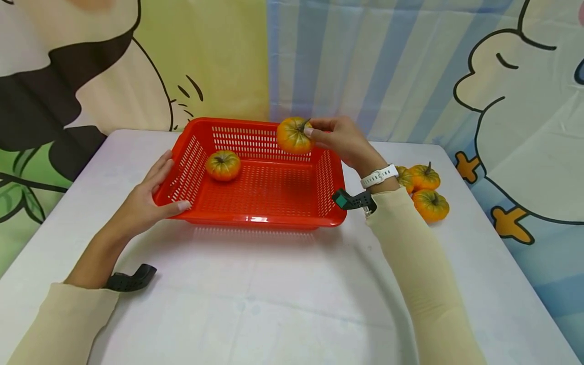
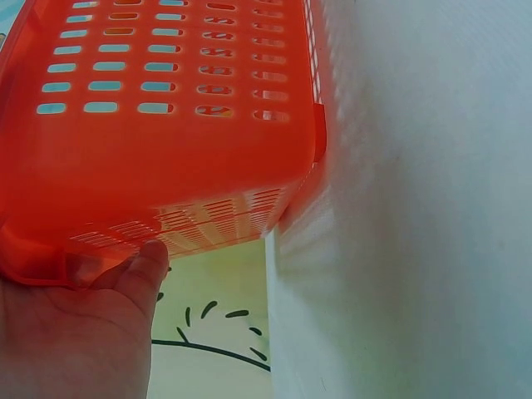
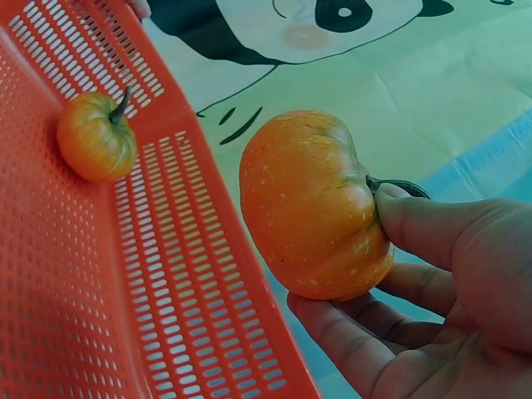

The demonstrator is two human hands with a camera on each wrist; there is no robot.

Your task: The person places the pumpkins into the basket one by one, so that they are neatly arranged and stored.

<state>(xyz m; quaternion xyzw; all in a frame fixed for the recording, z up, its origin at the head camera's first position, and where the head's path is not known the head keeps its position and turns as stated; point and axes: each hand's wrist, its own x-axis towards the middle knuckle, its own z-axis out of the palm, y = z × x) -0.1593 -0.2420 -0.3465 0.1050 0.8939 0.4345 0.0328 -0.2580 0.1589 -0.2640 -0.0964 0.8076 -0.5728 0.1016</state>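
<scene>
A red plastic basket (image 1: 255, 219) with slotted walls stands on the table. My left hand (image 1: 143, 200) holds its left end, thumb over the front corner of the rim and fingers along the outside; in the left wrist view, fingertips (image 2: 152, 253) touch the outer wall under the rim. My right hand (image 1: 342, 139) pinches a small orange pumpkin (image 1: 292, 137) near its stem, thumb beside the stem and fingers beneath. This pumpkin is held up over the basket's back right. Another small pumpkin (image 1: 223, 166) sits inside the basket at the left.
Several more small pumpkins (image 1: 430, 205) lie grouped on the table right of the basket, partly hidden by the right forearm. The white-covered table (image 1: 255, 294) reaches back to a cartoon-printed curtain (image 1: 223, 61).
</scene>
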